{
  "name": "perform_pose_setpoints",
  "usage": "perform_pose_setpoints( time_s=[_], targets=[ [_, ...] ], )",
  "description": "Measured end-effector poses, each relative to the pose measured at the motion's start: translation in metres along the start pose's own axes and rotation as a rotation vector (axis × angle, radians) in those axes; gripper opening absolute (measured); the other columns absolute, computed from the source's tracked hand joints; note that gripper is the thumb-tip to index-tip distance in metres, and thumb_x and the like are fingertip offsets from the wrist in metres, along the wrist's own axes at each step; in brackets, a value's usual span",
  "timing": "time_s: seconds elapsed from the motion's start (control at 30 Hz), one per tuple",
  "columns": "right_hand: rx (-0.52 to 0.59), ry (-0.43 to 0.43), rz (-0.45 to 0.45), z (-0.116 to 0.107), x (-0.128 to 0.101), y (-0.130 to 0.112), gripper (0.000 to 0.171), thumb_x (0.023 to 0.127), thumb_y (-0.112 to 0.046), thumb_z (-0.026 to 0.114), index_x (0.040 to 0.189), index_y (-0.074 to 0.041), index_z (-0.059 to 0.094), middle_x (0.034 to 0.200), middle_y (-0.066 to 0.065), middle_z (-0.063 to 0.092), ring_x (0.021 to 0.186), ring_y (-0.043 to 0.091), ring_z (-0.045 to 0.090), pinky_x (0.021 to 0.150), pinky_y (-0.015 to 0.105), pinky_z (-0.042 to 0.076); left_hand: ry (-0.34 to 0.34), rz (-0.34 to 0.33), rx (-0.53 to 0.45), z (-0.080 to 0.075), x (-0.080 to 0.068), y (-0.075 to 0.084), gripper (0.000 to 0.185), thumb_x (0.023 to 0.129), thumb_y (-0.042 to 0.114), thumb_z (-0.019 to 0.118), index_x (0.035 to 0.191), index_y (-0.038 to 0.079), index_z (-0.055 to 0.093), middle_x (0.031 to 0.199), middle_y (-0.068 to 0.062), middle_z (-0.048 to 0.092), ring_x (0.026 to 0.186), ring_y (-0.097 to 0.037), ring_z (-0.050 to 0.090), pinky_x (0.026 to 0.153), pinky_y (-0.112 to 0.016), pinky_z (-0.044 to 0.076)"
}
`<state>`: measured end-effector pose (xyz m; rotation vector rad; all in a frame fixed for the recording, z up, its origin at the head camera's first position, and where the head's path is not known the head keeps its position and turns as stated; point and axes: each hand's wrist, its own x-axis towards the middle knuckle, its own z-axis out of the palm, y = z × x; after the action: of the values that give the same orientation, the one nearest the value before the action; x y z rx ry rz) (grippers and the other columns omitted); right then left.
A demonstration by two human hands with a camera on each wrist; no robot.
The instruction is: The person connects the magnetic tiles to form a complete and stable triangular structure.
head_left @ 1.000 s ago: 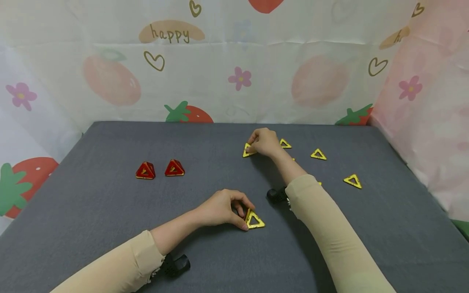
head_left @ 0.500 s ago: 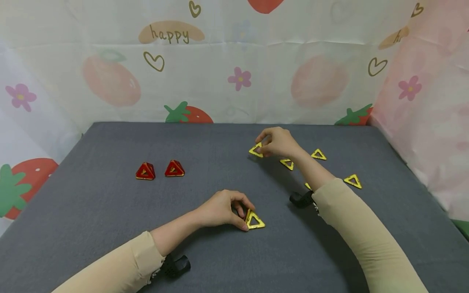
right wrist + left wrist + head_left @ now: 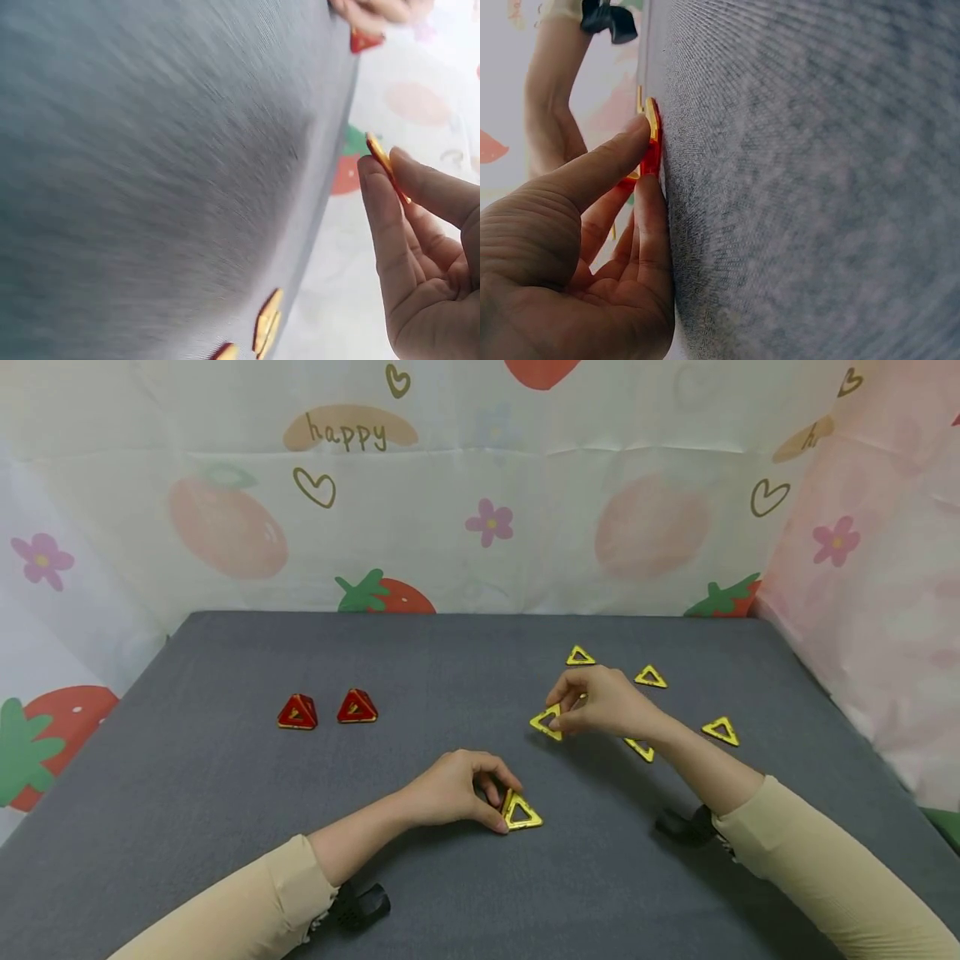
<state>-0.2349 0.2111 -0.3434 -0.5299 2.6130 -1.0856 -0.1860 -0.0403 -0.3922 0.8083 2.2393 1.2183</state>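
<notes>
My left hand [image 3: 450,789] rests low over the grey cloth and grips a triangular magnetic tile piece [image 3: 525,823], its yellow frame facing right. In the left wrist view, red and yellow edges of the piece [image 3: 653,150] show between thumb and fingers; the rest is hidden. Farther back and to the right, my right hand [image 3: 603,702] pinches a yellow triangular magnetic tile [image 3: 546,732] by one side, lifted off the cloth. The right wrist view has this tile [image 3: 381,159] edge-on between thumb and fingertips.
Two small red pyramids [image 3: 297,712] stand at the left. Several loose yellow triangles [image 3: 651,682] lie at the right, some partly behind my right hand. A patterned curtain [image 3: 487,485] rises behind the table [image 3: 225,827]. Each wrist carries a black camera [image 3: 363,906].
My right hand has lifted the yellow triangular magnetic tile from the back of the table and carried it nearer and slightly right. My left hand stays put.
</notes>
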Motion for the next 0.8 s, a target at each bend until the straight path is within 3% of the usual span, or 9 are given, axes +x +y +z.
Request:
perform_pose_setpoints(
  time_s=[0.33,0.57,0.8],
  targets=[
    [0.008,-0.077,-0.01,0.017,-0.029,-0.007,0.02,0.076,-0.021,0.076,0.093,-0.019,0.065,0.079,0.001,0.066,0.067,0.016,0.067,0.062,0.032,0.056,0.002,-0.002,0.006,0.0,0.0,0.0,0.04,0.064,0.02,0.085,0.101,0.023,0.069,0.087,0.002,0.066,0.078,-0.01,0.06,0.065,-0.022,0.049],
    [0.07,-0.128,-0.019,0.03,-0.035,-0.005,0.024,0.075,-0.021,0.078,0.093,-0.013,0.065,0.079,0.005,0.066,0.067,0.014,0.068,0.062,0.028,0.056,0.009,0.002,0.01,0.001,-0.001,0.002,0.039,0.064,0.019,0.085,0.1,0.022,0.07,0.087,0.003,0.065,0.077,-0.01,0.06,0.064,-0.022,0.049],
    [0.061,-0.134,-0.006,0.038,-0.039,-0.009,0.02,0.075,-0.018,0.077,0.09,-0.015,0.065,0.076,0.003,0.066,0.066,0.014,0.068,0.06,0.027,0.056,0.014,0.008,0.017,0.001,-0.001,0.003,0.039,0.063,0.018,0.085,0.099,0.022,0.07,0.088,0.003,0.065,0.077,-0.01,0.06,0.063,-0.022,0.049]
  ],
)
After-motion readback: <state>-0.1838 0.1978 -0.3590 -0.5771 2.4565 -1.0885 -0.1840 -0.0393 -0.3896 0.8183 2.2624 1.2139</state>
